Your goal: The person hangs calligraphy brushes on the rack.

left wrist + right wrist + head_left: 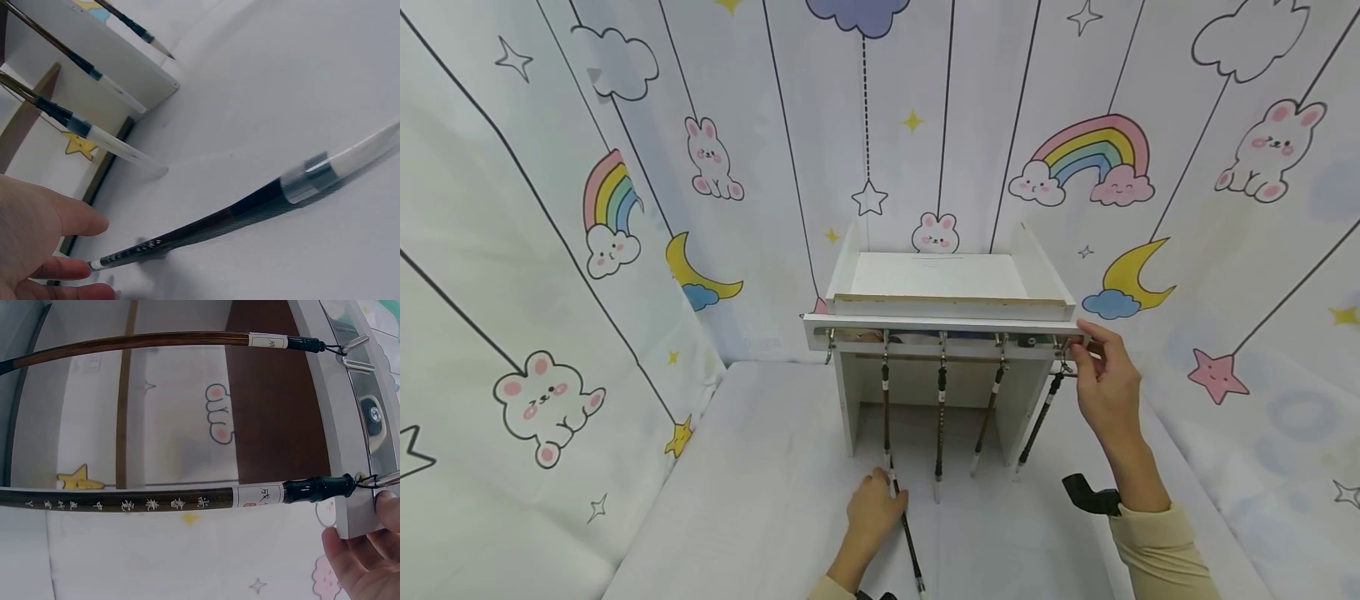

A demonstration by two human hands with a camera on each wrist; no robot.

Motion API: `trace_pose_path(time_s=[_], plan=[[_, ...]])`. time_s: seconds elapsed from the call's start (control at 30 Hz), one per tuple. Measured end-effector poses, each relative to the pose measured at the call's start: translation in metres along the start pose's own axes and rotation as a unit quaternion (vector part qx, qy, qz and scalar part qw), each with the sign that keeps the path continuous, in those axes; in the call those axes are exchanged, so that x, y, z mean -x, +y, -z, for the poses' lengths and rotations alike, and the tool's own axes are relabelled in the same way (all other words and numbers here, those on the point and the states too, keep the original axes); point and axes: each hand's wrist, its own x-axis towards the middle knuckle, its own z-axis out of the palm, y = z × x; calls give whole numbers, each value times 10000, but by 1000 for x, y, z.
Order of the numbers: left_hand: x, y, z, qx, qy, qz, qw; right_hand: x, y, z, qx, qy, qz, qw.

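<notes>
A calligraphy brush [231,212] with a dark handle and white tip lies on the white table. My left hand [874,504] is at the handle's end, and in the left wrist view its thumb and fingers are spread apart around that end. Several more brushes [942,400] hang by loops from the metal hooks of a white shelf [940,323]. My right hand [1107,379] grips the right end of the shelf's front board, thumb on its front and fingers beneath. Close by the thumb, a brush with written characters [144,500] hangs from the rightmost hook.
The shelf has side panels reaching down to the table [760,483] and a raised tray [940,275] on top. A metal hook [830,343] sits at the left end of the board. Printed fabric [715,100] surrounds the table on the back and sides.
</notes>
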Motion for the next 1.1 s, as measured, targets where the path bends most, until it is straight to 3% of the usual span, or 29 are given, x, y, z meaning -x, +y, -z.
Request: trace_pose_path(time_s=[0.4,0.73,1.1], plan=[[0,-4,-19,-128,10,60,9999,-1,-1,0,-119,50,130,9998],[3,1,-23,-525,99,145,9985,0,-1,0,-125,47,156,9998],[1,-2,-29,-422,155,102,9989,-1,0,0,-102,66,189,9997]])
